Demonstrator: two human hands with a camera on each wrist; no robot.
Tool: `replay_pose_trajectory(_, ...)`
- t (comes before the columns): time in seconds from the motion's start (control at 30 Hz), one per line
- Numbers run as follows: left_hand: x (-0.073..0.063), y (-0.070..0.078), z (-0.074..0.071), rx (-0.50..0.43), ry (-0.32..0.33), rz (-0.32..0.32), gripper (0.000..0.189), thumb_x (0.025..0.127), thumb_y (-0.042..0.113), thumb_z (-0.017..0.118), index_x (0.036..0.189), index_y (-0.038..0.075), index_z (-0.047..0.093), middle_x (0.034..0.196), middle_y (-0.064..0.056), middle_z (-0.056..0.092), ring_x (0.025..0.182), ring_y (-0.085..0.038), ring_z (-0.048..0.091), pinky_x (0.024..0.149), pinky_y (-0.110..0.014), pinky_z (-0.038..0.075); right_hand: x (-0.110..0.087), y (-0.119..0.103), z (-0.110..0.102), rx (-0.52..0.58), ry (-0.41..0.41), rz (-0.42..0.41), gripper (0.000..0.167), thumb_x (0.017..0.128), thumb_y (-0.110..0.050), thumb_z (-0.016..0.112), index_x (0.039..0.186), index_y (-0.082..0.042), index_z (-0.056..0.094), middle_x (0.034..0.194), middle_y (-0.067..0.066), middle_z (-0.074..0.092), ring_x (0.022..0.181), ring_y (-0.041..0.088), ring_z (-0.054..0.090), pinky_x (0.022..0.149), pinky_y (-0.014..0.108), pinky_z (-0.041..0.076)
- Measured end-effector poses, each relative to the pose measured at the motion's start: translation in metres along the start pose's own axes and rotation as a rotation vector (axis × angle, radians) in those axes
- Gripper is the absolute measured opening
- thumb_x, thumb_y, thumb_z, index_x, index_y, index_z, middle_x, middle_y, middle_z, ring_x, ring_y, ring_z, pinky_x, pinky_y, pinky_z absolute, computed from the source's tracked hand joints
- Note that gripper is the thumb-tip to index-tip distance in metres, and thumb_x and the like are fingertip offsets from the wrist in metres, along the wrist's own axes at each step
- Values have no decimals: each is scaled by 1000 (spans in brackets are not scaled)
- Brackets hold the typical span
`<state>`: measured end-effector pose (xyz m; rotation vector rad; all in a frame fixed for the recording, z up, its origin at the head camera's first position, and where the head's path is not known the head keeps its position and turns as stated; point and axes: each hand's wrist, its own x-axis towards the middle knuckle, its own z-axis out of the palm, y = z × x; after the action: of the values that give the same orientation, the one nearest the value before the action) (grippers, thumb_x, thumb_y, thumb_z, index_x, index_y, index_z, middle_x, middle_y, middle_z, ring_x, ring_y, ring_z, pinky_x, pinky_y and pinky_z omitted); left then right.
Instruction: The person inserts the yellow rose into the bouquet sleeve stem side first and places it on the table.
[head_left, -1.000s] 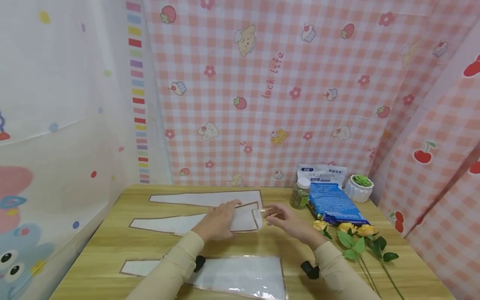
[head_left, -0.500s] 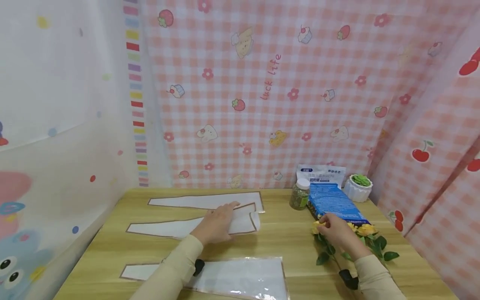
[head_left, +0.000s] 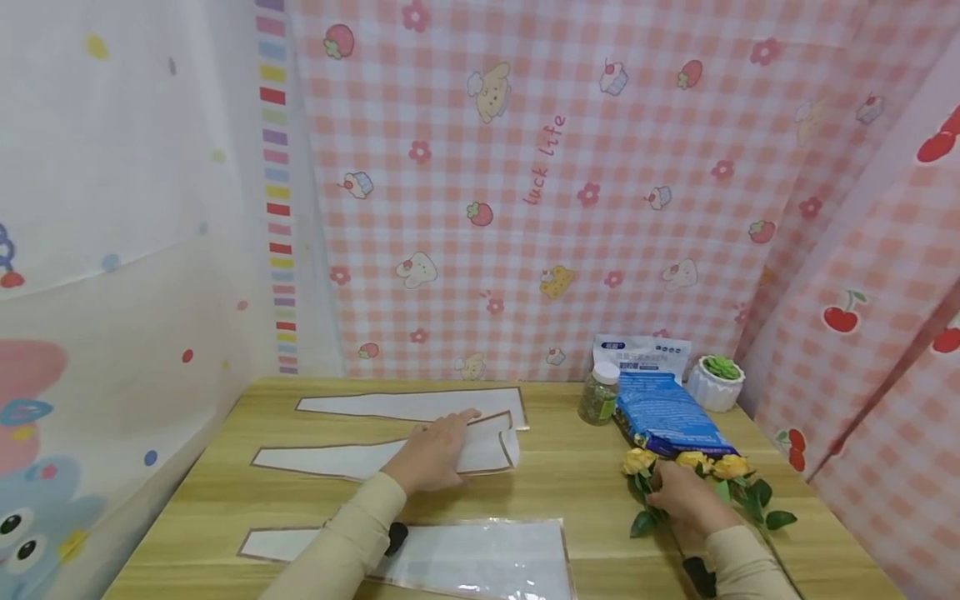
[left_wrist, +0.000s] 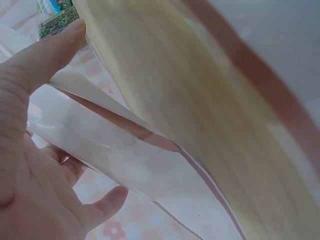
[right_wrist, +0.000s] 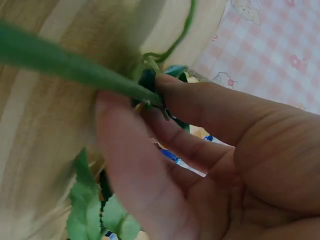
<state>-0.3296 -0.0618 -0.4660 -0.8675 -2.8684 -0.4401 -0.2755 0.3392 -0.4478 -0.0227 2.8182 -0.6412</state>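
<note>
My left hand (head_left: 431, 457) holds the middle of three long tapered paper-like bags (head_left: 483, 450), white with brown edging. In the left wrist view, the bag (left_wrist: 115, 132) lies between my thumb and the fingers below, its layers bulging apart. At the right of the table, my right hand (head_left: 690, 496) pinches an artificial yellow rose (head_left: 638, 461) by its stem, just below the leaves. The right wrist view shows that green stem (right_wrist: 80, 70) between thumb and fingers; the bloom is mostly hidden there. Two more yellow roses (head_left: 731, 466) lie beside this hand.
One similar bag (head_left: 450, 404) lies behind and another (head_left: 480, 550) in front on the wooden table (head_left: 592, 475). At the back right stand a jar (head_left: 598, 396) of green bits, a blue-and-white pouch (head_left: 663, 408) and a potted succulent (head_left: 716, 382).
My right hand has left the mouth of the middle bag, moved right to the roses and taken a rose stem. The left hand has stayed at the bag.
</note>
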Motion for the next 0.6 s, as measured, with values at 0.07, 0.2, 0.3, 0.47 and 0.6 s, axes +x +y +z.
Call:
replay_pose_trajectory(0.07,1,-1,1,6,-2,1,108,69,38,94,155,14,32,138,-13,57,127,-31,55,98,-56,46,0,1,0,8,4,-10,20,93,-6,68,103,8,59,94,13,63,84,27,61,70,44,51)
replay_pose_trajectory(0.2,0,-2,2,5,-8,0,109,70,38,93,156,15,31,142,-13,55,129,-31,53,98,-56,45,0,0,-4,-1,14,-18,26,93,-6,68,110,12,60,99,14,66,89,30,65,73,47,54)
replay_pose_trajectory(0.3,0,-3,2,6,-11,-1,109,70,38,93,156,15,30,143,-13,55,130,-31,53,98,-56,45,-1,-5,-8,11,38,-25,27,94,-5,68,112,13,62,97,15,68,83,28,67,71,46,56)
replay_pose_trajectory(0.47,-1,-2,3,-1,-10,8,103,72,39,92,153,16,34,139,-11,57,128,-30,54,97,-56,46,-5,-15,-13,57,125,-63,21,94,-2,66,108,13,65,92,16,69,64,21,65,59,39,56)
replay_pose_trajectory(0.6,-2,-2,2,-3,-5,10,102,72,39,92,153,18,33,138,-11,57,127,-29,55,97,-55,46,-6,-25,-19,97,181,-74,13,95,-3,66,101,9,66,83,10,66,57,20,62,53,37,54)
